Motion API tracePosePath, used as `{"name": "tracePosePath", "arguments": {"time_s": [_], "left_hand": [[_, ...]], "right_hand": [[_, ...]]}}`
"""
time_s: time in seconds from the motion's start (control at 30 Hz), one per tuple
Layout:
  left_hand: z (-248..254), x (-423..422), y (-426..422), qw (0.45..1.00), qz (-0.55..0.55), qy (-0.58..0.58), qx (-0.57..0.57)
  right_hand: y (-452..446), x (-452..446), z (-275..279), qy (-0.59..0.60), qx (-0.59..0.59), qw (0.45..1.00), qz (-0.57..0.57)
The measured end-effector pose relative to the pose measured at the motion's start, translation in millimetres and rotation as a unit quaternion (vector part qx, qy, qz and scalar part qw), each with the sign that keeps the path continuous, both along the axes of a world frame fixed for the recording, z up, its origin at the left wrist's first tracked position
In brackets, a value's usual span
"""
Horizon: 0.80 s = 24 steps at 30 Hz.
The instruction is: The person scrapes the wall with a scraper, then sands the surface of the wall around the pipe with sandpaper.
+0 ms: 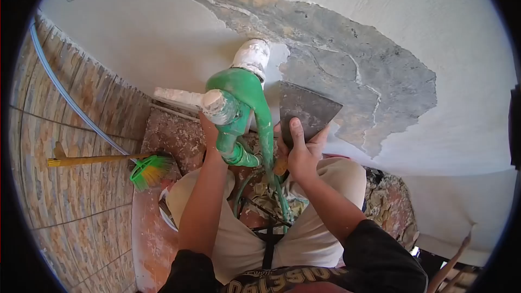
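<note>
My right hand (305, 148) is closed on a dark, flat metal scraper (308, 107), its thumb pressed against the blade. Part of a brownish-orange handle (280, 165) shows below the blade's left side. More fingers show at the blade's left edge; I cannot tell which hand they belong to. A green, plaster-smeared power tool (239, 84) stands in front of me, with a whitened end toward the wall and a whitened side grip (179, 96). My left hand (208, 126) is mostly hidden behind this tool, so its fingers and grip cannot be made out.
The wall ahead has a grey patch (325, 38) bared under white plaster (146, 21). A green and yellow broom (149, 171) stands at left beside a stone-look tiled surface (81, 190). A pale blue hose (70, 97) curves down there. Plaster debris (388, 198) lies at right.
</note>
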<state>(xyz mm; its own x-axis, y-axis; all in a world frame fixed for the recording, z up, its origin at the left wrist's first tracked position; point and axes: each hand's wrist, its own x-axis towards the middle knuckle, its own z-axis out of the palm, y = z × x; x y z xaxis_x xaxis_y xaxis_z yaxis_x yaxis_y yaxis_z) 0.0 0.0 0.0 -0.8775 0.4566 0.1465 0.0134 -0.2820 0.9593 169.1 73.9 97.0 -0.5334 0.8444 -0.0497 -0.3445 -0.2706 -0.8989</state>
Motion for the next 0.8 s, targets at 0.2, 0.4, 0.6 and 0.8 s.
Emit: {"name": "tracePosePath", "arguments": {"time_s": [0.2,0.4,0.6,0.8], "left_hand": [[6.7,3.9,4.6,0.997,0.074,-0.002,-0.036],[16.8,6.8,5.9,0.995,0.014,-0.094,0.017],[24.9,0.3,-0.9,0.912,-0.047,-0.357,0.197],[31.7,11.4,8.1,0.973,0.05,-0.221,0.048]], "right_hand": [[3.4,-1.2,-6.8,0.007,-0.005,1.0,0.0],[5.3,-12.3,-2.3,0.019,0.031,0.999,-0.007],[6.1,-12.4,-7.2,0.048,0.053,0.997,-0.013],[10.9,-4.3,9.3,0.019,-0.001,0.999,0.033]]}}
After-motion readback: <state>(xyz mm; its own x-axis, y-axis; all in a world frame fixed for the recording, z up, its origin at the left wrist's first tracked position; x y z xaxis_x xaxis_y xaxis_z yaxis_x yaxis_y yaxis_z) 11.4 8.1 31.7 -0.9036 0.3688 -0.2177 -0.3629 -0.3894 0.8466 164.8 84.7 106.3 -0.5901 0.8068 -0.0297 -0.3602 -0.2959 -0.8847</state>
